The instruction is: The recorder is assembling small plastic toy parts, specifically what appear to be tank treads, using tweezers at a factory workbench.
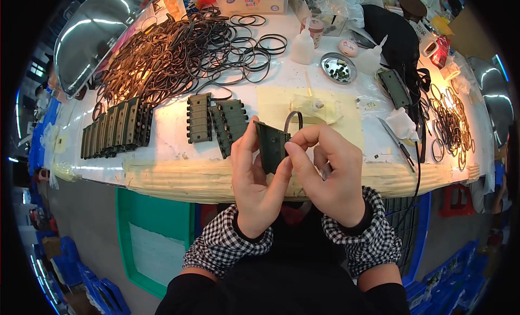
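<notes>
Over the table's front edge, my left hand [253, 179] grips a dark green plastic part [271, 148], a flat ridged piece held up on edge. My right hand [333, 171] pinches at that part's right edge, thumb and forefinger together. A thin dark band [293, 120] loops up from the part just behind the right fingertips; whether those fingers hold the band or only the part's edge, I cannot make out. Beyond my left hand lie similar green parts [199, 119], and a longer row of them [116, 128] stands farther left.
A big tangled heap of dark bands [168, 55] covers the back left. At the back right are a white squeeze bottle [303, 46] and a round metal dish [338, 68] of small green pieces. Tweezers [398, 144] and a smaller band pile [452, 125] lie at right.
</notes>
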{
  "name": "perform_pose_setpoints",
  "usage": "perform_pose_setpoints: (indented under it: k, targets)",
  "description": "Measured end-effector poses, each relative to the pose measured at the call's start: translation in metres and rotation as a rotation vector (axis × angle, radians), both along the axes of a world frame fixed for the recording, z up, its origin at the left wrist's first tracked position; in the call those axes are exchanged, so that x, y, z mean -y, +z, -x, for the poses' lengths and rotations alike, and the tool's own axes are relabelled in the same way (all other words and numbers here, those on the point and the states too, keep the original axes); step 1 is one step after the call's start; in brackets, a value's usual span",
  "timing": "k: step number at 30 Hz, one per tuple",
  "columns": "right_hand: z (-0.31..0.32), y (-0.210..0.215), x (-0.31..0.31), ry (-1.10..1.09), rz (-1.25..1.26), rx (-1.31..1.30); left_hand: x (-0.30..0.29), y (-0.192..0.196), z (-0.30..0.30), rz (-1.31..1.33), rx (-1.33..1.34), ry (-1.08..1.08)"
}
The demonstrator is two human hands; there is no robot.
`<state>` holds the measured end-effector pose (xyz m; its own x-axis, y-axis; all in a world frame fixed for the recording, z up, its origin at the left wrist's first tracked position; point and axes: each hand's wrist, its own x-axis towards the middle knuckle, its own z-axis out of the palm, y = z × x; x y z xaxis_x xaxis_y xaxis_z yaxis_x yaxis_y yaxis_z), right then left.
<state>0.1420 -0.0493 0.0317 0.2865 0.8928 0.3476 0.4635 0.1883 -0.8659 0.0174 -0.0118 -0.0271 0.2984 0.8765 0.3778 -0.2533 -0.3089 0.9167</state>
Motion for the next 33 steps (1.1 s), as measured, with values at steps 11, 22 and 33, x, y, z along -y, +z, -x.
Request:
perform_pose_setpoints:
  k: [11, 22, 33]
  targets:
    - [-0.016, 0.009, 0.0, 0.125, 0.12, 0.014, 0.003, -0.006, 0.001, 0.009, -0.056, -0.008]
    - [-0.029, 0.014, -0.003, 0.148, -0.003, 0.237, -0.005, 0.008, 0.006, 0.279, 0.119, -0.229]
    - [-0.03, 0.02, -0.001, 0.259, 0.022, 0.067, -0.012, 0.015, 0.018, 0.709, 0.282, -0.591]
